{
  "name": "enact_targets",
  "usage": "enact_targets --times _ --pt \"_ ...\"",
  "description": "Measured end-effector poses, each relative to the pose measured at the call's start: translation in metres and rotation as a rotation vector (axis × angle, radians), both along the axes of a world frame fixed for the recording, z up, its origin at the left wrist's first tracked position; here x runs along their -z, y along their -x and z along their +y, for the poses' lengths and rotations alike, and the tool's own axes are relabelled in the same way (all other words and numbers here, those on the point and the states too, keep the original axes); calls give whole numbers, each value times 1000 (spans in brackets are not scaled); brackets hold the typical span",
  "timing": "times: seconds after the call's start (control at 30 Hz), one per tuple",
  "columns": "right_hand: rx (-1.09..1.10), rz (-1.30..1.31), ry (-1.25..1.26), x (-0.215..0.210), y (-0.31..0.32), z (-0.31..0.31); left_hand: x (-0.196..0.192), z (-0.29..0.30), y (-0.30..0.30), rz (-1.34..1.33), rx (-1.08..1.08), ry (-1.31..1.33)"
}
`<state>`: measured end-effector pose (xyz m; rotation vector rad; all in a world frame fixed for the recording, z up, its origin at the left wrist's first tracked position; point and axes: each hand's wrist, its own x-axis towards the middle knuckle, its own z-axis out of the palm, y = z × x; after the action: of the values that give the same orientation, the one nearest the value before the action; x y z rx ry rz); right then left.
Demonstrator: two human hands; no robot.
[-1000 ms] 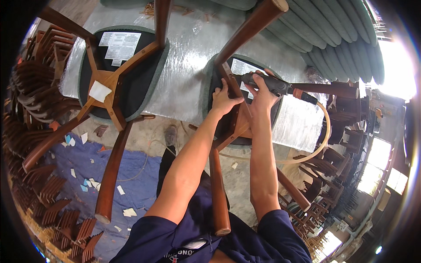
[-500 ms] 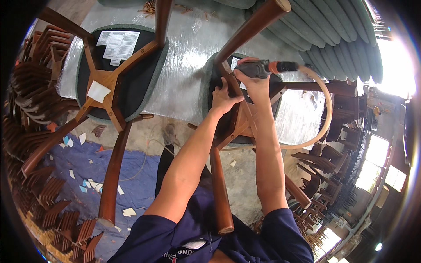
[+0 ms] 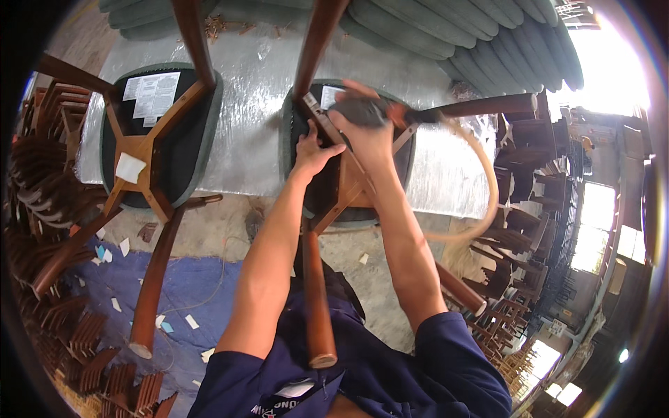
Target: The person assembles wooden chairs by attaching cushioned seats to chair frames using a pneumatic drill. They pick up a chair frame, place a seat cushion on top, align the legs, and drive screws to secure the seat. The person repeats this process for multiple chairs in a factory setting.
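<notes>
An upturned chair lies before me, its wooden cross brace (image 3: 355,184) over a dark seat underside (image 3: 322,182). My right hand (image 3: 366,136) is wrapped round a black air tool (image 3: 359,111) with an orange collar, and a tan hose (image 3: 493,182) loops away from it. The tool is above the far part of the brace; its working end is hidden. My left hand (image 3: 315,152) rests on the underside beside the brace, thumb and fingers spread, the thumb reaching to the wood. A brown chair leg (image 3: 318,306) points toward me.
At the left lies another upturned chair (image 3: 144,145) with a white piece on its brace. Green padded seats (image 3: 516,52) are stacked far right. Loose screws (image 3: 217,26) lie on the plastic-covered table (image 3: 244,104). Wooden chair parts (image 3: 42,164) line the left; a blue sheet (image 3: 209,279) covers some floor.
The whole view has shifted, so both chairs appear further left. My right hand and the tool are now blurred by motion and tilted differently. My left hand stays beside the brace.
</notes>
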<state>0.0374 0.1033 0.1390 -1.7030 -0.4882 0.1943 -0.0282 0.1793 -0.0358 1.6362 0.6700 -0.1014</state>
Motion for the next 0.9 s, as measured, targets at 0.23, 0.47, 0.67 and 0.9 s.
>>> enact_targets --times 0.23,0.47,0.67,0.9 --pt "703 192 -265 4 -53 -160 -15 -2 2 49 -10 36" --pt "860 305 -402 31 -83 -192 -25 -4 2 89 -9 99" --pt "866 296 -382 40 -84 -192 -30 -3 0 76 3 95" --pt "418 79 3 30 -116 -193 -27 -5 1 61 -11 118"
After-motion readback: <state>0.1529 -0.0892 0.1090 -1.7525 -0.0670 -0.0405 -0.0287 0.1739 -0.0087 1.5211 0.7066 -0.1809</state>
